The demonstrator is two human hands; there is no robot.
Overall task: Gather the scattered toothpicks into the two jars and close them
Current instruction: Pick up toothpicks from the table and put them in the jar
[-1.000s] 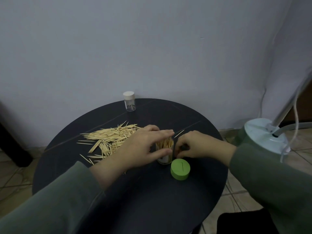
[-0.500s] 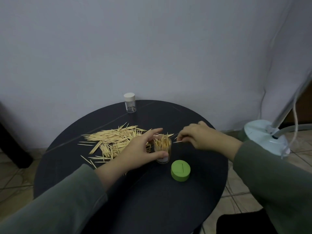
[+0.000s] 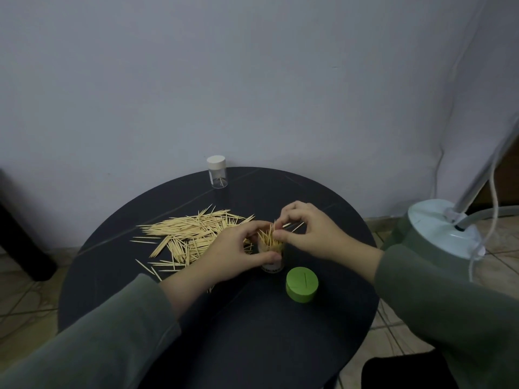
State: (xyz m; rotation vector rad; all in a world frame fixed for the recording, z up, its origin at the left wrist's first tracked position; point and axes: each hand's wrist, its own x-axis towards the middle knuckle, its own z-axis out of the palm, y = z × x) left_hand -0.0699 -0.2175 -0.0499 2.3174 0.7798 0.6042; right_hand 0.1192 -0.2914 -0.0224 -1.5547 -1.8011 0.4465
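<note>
A round, dark, matte counter (image 3: 252, 346) fills the lower middle of the frame. At its centre an open clear jar (image 3: 271, 258), packed with upright wooden toothpicks, is gripped by the left hand (image 3: 238, 254), thumb and fingers curled round its cylindrical wall. Directly above the jar mouth, the right hand (image 3: 311, 234) is seen with thumb and forefinger pinched on the toothpick tips (image 3: 271, 235). A loose heap of thin, pointed toothpicks (image 3: 193, 234) is spread left of centre on the counter. A smooth green cylindrical lid (image 3: 302, 284) with a slot in its top lies just below and right of the jar. A second small clear jar (image 3: 216, 172), closed with a white cap, stands at the counter's upper edge, near the pale wall (image 3: 252, 80).
</note>
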